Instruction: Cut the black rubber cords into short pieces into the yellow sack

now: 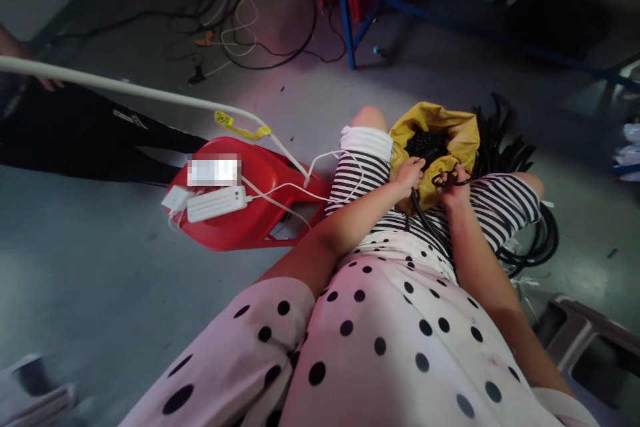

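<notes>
Head view looks down at a lap in striped shorts, where a yellow bag (pixel 453 130) of black parts sits between the knees. Left hand (pixel 410 173) grips the bag's near rim, fingers curled over it. Right hand (pixel 454 188) has its fingers closed on a black cable loop (pixel 447 178) just at the bag's mouth. More black cable (pixel 537 240) lies coiled on the floor (pixel 100 267) beside the right thigh; a red stool (pixel 250 213) with a white power strip (pixel 217 203) stands to the left
</notes>
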`<state>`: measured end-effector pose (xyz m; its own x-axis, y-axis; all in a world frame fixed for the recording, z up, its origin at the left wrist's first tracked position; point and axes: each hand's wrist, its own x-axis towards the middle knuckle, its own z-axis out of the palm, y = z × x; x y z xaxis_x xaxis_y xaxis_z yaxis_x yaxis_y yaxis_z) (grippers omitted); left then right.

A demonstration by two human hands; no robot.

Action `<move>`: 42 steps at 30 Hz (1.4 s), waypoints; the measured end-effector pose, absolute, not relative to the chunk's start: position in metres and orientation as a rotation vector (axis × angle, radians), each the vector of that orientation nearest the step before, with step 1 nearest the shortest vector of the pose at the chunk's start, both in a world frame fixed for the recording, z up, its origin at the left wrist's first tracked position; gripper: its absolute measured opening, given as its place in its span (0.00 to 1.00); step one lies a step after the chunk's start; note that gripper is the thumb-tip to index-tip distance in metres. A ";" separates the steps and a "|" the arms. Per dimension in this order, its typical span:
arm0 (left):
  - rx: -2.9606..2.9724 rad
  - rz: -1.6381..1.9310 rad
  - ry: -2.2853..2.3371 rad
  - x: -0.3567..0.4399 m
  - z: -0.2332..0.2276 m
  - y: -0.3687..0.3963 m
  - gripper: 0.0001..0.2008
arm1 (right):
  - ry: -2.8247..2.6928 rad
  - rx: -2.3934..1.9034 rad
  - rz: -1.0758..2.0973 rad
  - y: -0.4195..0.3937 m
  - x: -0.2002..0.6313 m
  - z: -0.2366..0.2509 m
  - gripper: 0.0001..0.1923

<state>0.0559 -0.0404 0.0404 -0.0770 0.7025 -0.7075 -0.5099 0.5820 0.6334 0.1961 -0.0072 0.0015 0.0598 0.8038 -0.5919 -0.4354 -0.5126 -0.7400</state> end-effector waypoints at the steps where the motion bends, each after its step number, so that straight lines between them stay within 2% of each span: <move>1: 0.220 1.013 1.328 0.054 0.038 -0.040 0.09 | -0.343 -1.395 1.630 -0.009 0.196 0.007 0.23; 6: 0.484 1.019 1.430 0.034 0.022 -0.031 0.04 | -0.371 -1.360 1.690 -0.032 0.197 0.029 0.21; 13: 0.574 1.040 1.479 0.014 0.004 -0.029 0.03 | -0.750 -1.501 1.771 -0.065 0.191 0.020 0.36; 20: 0.693 0.993 1.351 -0.012 0.007 -0.030 0.09 | -0.956 -1.437 1.789 -0.086 0.196 0.013 0.42; 26: 0.709 0.955 1.345 -0.015 0.010 -0.032 0.11 | -0.966 -1.510 1.738 -0.091 0.193 0.002 0.40; 35: 0.750 0.933 1.376 -0.012 0.009 -0.031 0.07 | -0.973 -1.485 1.720 -0.085 0.191 -0.002 0.41; 42: 0.756 0.933 1.368 -0.013 0.007 -0.031 0.08 | -0.992 -1.476 1.725 -0.086 0.188 -0.006 0.41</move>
